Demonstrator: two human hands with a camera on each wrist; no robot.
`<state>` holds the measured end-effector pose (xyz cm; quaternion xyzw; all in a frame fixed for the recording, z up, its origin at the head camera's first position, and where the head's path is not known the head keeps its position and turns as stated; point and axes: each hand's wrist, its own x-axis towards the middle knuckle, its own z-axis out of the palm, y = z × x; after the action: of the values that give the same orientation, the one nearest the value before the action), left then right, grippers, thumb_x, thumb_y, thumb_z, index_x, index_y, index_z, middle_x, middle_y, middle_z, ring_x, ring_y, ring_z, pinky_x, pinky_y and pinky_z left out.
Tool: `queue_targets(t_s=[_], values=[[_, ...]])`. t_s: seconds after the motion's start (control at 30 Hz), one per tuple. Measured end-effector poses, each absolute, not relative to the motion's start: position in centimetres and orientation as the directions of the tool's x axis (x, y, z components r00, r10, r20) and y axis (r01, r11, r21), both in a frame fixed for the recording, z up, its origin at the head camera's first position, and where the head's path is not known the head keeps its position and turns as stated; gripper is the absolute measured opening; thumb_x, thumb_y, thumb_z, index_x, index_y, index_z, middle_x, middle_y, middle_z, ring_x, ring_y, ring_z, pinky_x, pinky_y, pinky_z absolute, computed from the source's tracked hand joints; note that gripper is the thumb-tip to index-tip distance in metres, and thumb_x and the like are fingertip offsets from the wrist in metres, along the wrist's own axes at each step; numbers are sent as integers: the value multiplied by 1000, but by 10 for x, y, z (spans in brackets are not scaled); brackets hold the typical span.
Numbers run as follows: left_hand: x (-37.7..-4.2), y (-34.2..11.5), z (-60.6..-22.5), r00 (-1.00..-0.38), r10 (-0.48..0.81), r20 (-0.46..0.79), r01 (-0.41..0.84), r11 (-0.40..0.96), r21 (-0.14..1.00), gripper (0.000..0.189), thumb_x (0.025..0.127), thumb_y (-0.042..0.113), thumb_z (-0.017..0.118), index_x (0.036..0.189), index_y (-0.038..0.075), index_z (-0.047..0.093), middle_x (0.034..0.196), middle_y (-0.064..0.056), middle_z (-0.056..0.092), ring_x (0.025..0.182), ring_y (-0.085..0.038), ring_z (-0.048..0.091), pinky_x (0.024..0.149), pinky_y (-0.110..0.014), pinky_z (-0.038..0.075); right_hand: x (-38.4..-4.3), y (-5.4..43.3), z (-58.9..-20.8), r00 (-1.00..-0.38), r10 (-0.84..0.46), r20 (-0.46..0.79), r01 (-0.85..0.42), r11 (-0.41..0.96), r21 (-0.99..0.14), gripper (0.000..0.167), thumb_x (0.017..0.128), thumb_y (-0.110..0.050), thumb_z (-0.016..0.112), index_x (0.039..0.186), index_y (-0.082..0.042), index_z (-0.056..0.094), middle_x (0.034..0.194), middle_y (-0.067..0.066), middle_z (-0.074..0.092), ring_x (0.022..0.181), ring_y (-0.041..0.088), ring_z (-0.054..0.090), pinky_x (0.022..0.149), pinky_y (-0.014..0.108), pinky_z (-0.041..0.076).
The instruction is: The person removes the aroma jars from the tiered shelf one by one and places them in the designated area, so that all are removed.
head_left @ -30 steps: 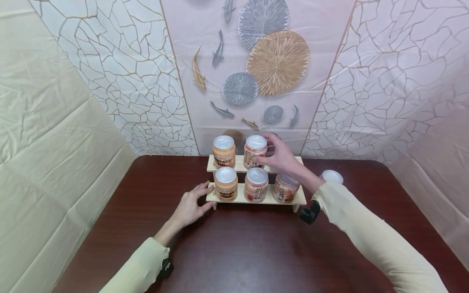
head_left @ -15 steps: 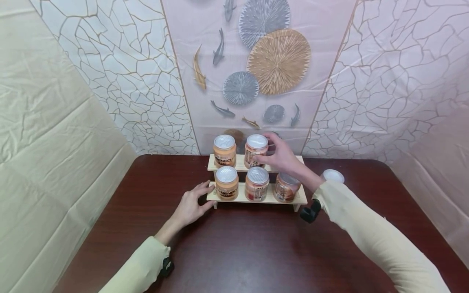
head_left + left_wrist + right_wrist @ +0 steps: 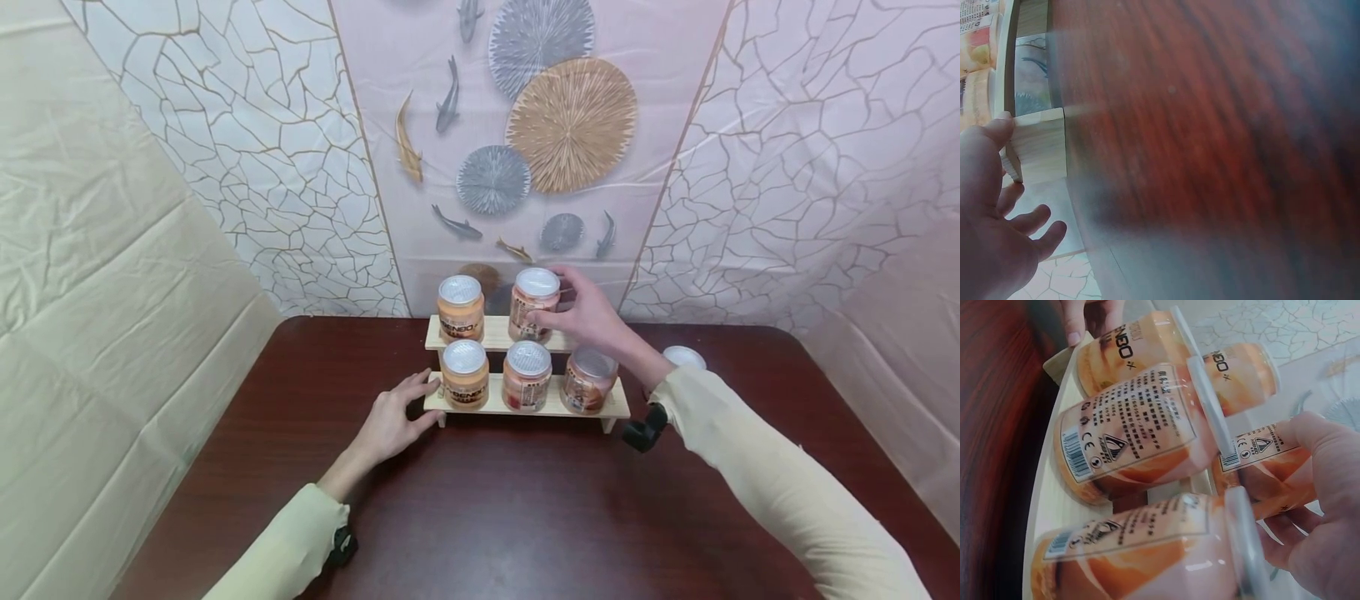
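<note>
My right hand (image 3: 588,317) grips an orange jar with a silvery lid (image 3: 523,310) at the upper tier of a two-step wooden display rack (image 3: 619,405). Thumb and fingers wrap its sides, as the right wrist view also shows on the held jar (image 3: 1266,472). My left hand (image 3: 390,423) pinches the left end of the lower board, thumb at the front edge. In the left wrist view the thumb lies on the board edge (image 3: 1007,81) and the other fingers are bent behind it. Another jar (image 3: 461,312) stands at the upper left.
On the lower tier stand a left jar (image 3: 465,379), a middle jar (image 3: 525,383) and a right jar (image 3: 587,385). A white-lidded item (image 3: 684,357) is partly hidden behind the right sleeve. A patterned cloth (image 3: 502,208) hangs behind the dark wooden table (image 3: 480,508).
My right hand has shifted the jar on the upper tier a little to the right and slightly up. My left hand keeps its place on the rack.
</note>
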<state>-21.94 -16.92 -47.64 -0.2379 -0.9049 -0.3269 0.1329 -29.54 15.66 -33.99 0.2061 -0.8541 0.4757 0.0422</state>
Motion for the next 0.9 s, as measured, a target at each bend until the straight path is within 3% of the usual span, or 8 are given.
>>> queue_targets(t_s=[0.67,0.9], values=[[-219,-168,-475,-845,345,408,527,668,526,51,85,22,82,130,3,67,141,-20,55,129,-43,51,101,-59,42,-294,203,-317,-921,-244,305,-387,473,-792,72,84,-14,82,143,0,44,125,25,54,111,40,57,89,49,49],[-218,-168,-476,-849,341,403,520,673,526,49,87,22,81,130,3,67,140,-20,55,129,-43,51,100,-62,42,-287,223,-309,-934,-209,289,-356,512,-782,69,86,-18,79,144,-2,44,129,24,55,113,38,56,81,38,50]])
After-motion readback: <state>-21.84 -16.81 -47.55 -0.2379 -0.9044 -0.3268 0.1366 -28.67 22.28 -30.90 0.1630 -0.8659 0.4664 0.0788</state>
